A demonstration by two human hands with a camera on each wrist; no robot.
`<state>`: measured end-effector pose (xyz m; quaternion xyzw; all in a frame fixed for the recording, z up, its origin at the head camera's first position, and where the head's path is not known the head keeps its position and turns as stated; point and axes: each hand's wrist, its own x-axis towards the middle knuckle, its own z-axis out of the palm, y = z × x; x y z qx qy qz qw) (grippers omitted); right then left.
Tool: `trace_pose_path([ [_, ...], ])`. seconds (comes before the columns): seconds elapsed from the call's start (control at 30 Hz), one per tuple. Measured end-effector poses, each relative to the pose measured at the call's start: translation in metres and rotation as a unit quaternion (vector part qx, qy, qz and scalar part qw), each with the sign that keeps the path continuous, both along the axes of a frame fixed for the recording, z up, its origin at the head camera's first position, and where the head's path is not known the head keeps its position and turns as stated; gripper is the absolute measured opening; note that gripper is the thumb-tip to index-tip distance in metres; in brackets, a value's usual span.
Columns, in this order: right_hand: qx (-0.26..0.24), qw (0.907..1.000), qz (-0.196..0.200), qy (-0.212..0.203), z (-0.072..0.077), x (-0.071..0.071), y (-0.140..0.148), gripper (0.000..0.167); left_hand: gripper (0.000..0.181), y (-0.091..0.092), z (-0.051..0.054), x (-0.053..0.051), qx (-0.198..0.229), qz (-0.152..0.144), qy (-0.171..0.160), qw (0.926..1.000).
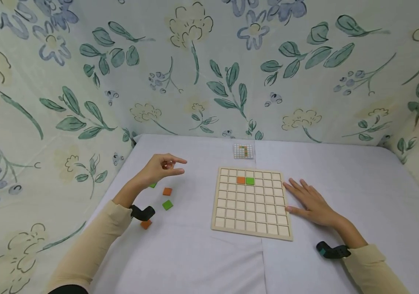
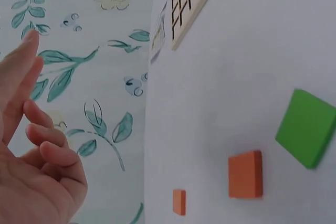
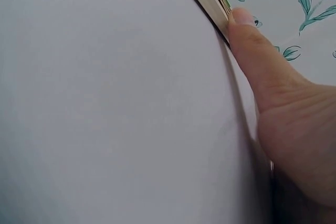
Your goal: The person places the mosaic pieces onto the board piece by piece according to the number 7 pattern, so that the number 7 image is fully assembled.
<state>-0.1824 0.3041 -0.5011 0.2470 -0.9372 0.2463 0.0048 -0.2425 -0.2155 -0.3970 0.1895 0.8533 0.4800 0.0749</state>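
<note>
My left hand hovers over the left of the table, thumb and forefinger held apart with nothing visible between them; the other fingers are bent. Under and beside it lie loose square tiles: an orange tile, a green tile, another orange tile near the wrist, and a partly hidden green tile. My right hand lies flat with fingers spread, touching the right edge of a wooden grid board. On the board, an orange tile and a green tile sit side by side in an upper row.
A small card with a coloured grid pattern lies behind the board. White cloth covers the table, with a crease running in front of the board. A floral curtain hangs behind and at both sides.
</note>
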Motion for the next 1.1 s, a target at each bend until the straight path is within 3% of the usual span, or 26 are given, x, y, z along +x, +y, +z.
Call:
trace_pose_path([
  [0.2,-0.002,1.0000,0.001,-0.005,0.001,0.001,-0.001,0.077,0.037,-0.027,-0.019,0.003,0.006,-0.002,-0.027,0.9996],
  [0.53,0.003,1.0000,-0.001,0.000,0.002,0.001,-0.001,0.077,0.036,-0.061,-0.047,0.001,-0.023,-0.011,-0.029,0.9993],
  [0.8,-0.003,1.0000,0.003,0.002,0.001,0.000,-0.001,0.076,0.033,-0.074,-0.064,-0.001,-0.034,-0.037,-0.028,0.9984],
  [1.1,-0.002,1.0000,0.001,0.001,0.000,0.000,0.000,0.076,0.031,-0.075,-0.072,0.002,-0.032,-0.051,-0.022,0.9979],
])
